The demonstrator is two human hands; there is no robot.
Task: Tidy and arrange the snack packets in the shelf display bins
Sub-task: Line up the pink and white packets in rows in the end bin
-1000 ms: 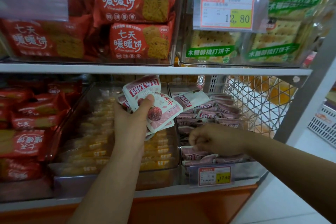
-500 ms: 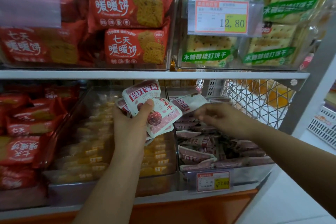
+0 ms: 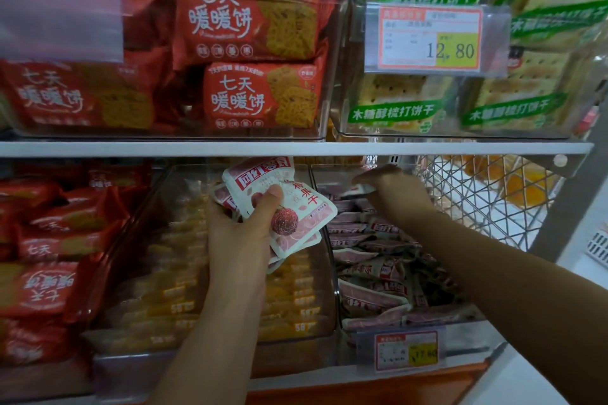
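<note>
Head view: The left hand [image 3: 243,233] grips a fanned stack of pink packets [image 3: 296,217], thumb pressed on the top face and fingers curled behind. The stack is held clear above the bins, probably as stock ready for placing. The right hand [image 3: 391,189] reaches to the far end of the right clear bin [image 3: 336,289], over disordered loose packets [image 3: 378,273]. Its fingers are hidden, so their state cannot be told.

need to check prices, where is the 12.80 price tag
Head view, upper right: the 12.80 price tag hangs on the front of the bin of green-labelled crackers, right of the red biscuit packets.
</note>
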